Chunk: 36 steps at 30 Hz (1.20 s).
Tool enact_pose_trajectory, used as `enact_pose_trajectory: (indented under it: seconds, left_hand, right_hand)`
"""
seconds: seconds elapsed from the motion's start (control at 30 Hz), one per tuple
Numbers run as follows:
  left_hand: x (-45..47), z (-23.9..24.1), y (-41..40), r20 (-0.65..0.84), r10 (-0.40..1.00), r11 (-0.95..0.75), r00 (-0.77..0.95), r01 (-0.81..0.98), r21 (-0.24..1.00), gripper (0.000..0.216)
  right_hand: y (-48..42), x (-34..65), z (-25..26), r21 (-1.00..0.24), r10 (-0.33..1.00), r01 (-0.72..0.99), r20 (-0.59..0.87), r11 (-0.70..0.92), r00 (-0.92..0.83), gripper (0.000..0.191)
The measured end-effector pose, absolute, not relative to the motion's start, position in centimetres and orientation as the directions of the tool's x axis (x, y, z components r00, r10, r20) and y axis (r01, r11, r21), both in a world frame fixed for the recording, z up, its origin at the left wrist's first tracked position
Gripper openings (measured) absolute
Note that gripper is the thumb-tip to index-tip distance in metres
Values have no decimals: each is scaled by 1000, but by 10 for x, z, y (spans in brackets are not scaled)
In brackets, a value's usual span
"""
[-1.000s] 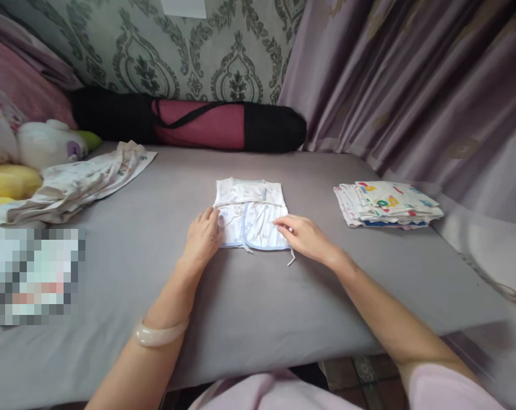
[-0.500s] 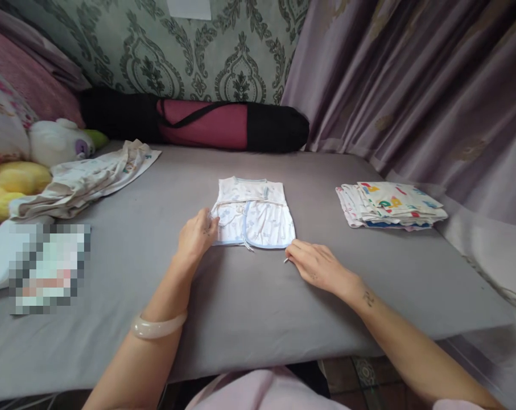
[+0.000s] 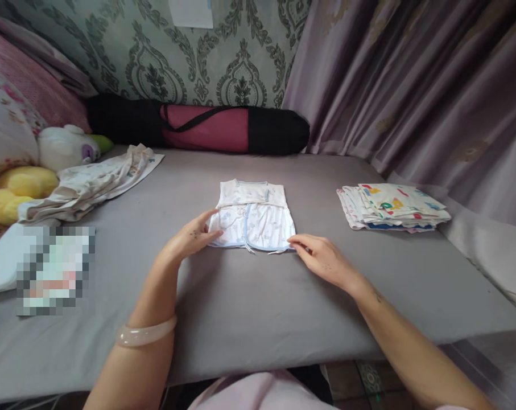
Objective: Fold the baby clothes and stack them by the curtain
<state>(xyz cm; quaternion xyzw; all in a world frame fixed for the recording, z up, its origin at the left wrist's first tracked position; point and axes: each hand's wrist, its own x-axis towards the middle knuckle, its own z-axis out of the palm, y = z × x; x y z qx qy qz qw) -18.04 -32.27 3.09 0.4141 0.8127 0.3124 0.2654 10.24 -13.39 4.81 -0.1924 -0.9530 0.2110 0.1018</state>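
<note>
The grey bed [image 3: 258,307] fills the frame. At its centre lies the baby top [image 3: 253,216], white with pale blue trim, folded flat, ties loose at the hem. A black-and-red bag [image 3: 198,124] lies at upper centre, loose clothes [image 3: 91,185] at left and a folded stack [image 3: 392,206] at right, all well apart. Your left hand [image 3: 187,239] is spread, holding nothing, fingertips on the top's lower left edge. Your right hand [image 3: 321,259] touches the lower right corner; whether it pinches the hem cannot be told.
</note>
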Motion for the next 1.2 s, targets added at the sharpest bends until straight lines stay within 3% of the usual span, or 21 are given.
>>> enact_pose_trajectory:
  seconds: [0.23,0.3,0.43,0.63,0.8,0.97,1.1,1.2]
  left_hand:
    - [-188,45,-334,-335,883,467,-328,546,696,62]
    - [-188,42,-337,-334,893,451,-303,588,672,62]
    - [-184,24,-339,-105,950,299,-294,763,572,59]
    - [-183,2,-341,267,934,150,-237,939,309,43]
    - [-187,3,-344,323,946,-20,-26,990,138,39]
    - [-187,9,-341,257,965,-112,54,971,213,37]
    - [-187,23,-339,238,971,-52,-31,940,337,36]
    - [-185,38,-340,176,980,8,-89,908,419,37]
  right_hand:
    - [-100,125,29,-149,206,187,126,971,-970,56]
    - [-98,120,25,-97,160,149,128,984,-979,58]
    - [-95,106,21,-86,76,63,161,994,-984,47]
    - [-93,98,15,-139,52,17,248,990,-967,38]
    - [-92,97,13,-106,14,-20,309,994,-951,44]
    - [-89,93,10,-238,-102,-181,310,954,-945,46]
    - [-84,94,18,-382,7,-119,312,916,-950,42]
    - [-84,98,30,-421,37,-93,291,902,-956,40]
